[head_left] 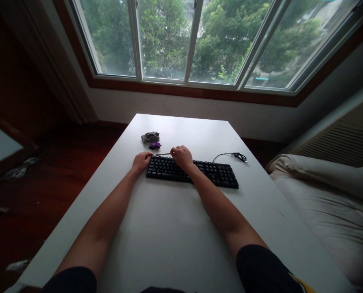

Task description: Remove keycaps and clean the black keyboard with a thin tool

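A black keyboard (pixel 163 169) lies flat on the white table, its number pad toward the right. My left hand (pixel 142 161) grips the keyboard's far left corner, its fingers closed at the edge. Over the upper rows of keys, my right hand (pixel 182 157) pinches a thin, light-coloured stick (pixel 163 154). The stick points left along the keyboard's far edge, and its tip reaches near the top-left keys. What kind of stick it is cannot be made out. My right hand and forearm hide some of the middle keys.
Beyond the keyboard lie a crumpled grey cloth (pixel 150 137) and a small purple bundle (pixel 155 145). A coiled black cable (pixel 240 157) rests on the white table (pixel 166 228) behind the number pad. A sofa with a pale cover (pixel 322 191) stands to the right, and a window lies ahead.
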Demonstrator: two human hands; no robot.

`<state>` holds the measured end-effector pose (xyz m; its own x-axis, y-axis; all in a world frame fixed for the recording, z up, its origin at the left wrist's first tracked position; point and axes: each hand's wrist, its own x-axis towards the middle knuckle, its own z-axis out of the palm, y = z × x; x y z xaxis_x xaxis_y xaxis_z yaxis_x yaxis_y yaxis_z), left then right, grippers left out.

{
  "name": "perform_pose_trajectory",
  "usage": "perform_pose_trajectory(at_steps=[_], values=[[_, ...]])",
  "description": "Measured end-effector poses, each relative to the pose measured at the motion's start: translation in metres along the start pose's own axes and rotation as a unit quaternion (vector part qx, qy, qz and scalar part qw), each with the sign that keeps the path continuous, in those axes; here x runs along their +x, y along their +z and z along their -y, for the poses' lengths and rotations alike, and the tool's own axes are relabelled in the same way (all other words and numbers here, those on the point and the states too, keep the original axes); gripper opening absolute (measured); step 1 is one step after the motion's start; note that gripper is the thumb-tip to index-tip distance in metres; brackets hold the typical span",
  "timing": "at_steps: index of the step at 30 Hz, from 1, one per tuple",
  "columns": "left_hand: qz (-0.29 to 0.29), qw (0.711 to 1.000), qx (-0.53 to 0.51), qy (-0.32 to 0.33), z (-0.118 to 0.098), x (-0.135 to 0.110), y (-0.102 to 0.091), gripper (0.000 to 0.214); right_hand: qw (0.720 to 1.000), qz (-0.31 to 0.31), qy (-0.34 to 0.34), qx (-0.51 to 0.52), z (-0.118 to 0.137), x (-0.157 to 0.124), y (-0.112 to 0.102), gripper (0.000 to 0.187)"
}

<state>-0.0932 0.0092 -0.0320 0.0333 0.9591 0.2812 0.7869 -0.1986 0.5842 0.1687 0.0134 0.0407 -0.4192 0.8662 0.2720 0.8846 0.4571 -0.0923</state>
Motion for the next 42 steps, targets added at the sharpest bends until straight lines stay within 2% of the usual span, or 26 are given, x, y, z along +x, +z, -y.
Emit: perform_pose_trajectory(at_steps=[7,18,21,25,30,33,37,42], values=[[0.005,1.000,0.001,-0.002,-0.003,0.001,-0.002,0.032,0.999,0.017,-0.001,0.033,0.008,-0.003,0.004,0.031],[0.005,1.000,0.015,0.008,0.001,0.001,-0.001,0.031,0.999,0.041,0.023,0.005,0.024,-0.003,-0.002,0.039],[0.008,1.000,0.010,0.006,0.000,0.001,-0.003,0.031,0.999,0.033,0.030,-0.019,0.016,-0.006,-0.006,0.040],[0.003,1.000,0.009,-0.005,-0.001,-0.001,-0.002,0.031,0.998,0.027,0.037,-0.040,-0.008,-0.019,-0.011,0.038],[-0.002,1.000,0.009,0.008,0.002,-0.001,-0.002,0.030,0.995,0.035,0.077,-0.045,-0.041,-0.037,-0.017,0.037],[-0.009,1.000,0.016,0.008,0.003,-0.001,-0.003,0.030,0.993,0.048,0.100,-0.028,-0.049,-0.042,-0.018,0.034],[-0.009,1.000,0.026,-0.001,0.000,-0.002,-0.003,0.030,0.992,0.062,0.108,-0.008,-0.035,-0.035,-0.016,0.032],[-0.007,1.000,0.025,-0.002,-0.001,-0.001,-0.003,0.030,0.994,0.070,0.084,-0.008,0.007,-0.018,-0.006,0.032]])
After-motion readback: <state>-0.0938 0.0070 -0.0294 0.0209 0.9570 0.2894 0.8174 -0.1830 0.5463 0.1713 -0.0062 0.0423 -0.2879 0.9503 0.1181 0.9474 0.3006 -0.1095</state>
